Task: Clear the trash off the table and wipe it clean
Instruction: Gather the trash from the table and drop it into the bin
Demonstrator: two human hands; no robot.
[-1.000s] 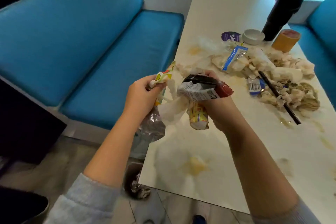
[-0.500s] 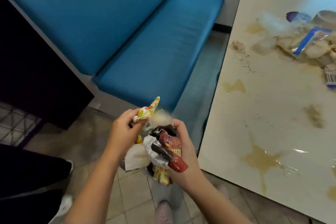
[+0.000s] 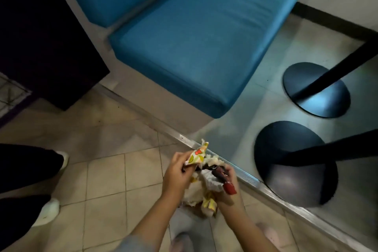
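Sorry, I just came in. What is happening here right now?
A person holds a bundle of crumpled food wrappers and white paper napkins in both bare hands, above the beige tiled floor. The left hand pinches a yellow wrapper with red print; the right hand grips a dark red wrapper and the rest. Beside them are a blue padded bench and two round black table bases. The table top is out of view.
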